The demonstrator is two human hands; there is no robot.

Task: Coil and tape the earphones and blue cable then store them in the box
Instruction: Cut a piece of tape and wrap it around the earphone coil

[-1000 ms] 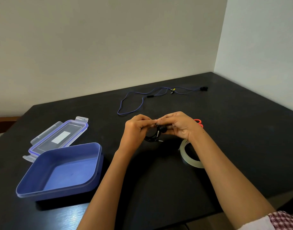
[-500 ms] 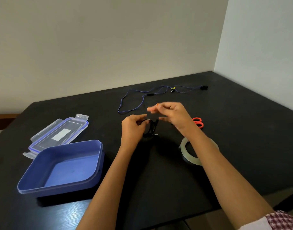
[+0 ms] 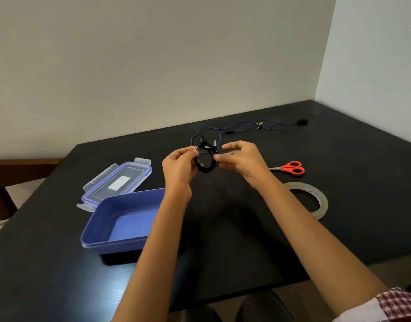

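Observation:
The black earphones [image 3: 205, 159] are wound into a small coil held up above the black table [image 3: 339, 217]. My left hand [image 3: 180, 166] pinches the coil's left side and my right hand [image 3: 242, 160] pinches its right side. The blue cable [image 3: 244, 126] lies loose and uncoiled at the table's far edge, behind the coil. The open blue box [image 3: 123, 224] stands at the left, empty, with my left forearm crossing its right end. A roll of clear tape [image 3: 316, 198] lies flat to the right of my right forearm.
The box's clear lid [image 3: 118, 181] lies flat behind the box. Red-handled scissors [image 3: 291, 168] lie right of my right hand. Walls close the table's far and right sides. A wooden piece of furniture [image 3: 11, 173] shows past the table's left edge.
Both hands rose and moved away from me with the earphone coil. My right hand, lifted off the coil half a second ago, now pinches it again. The view shifted right.

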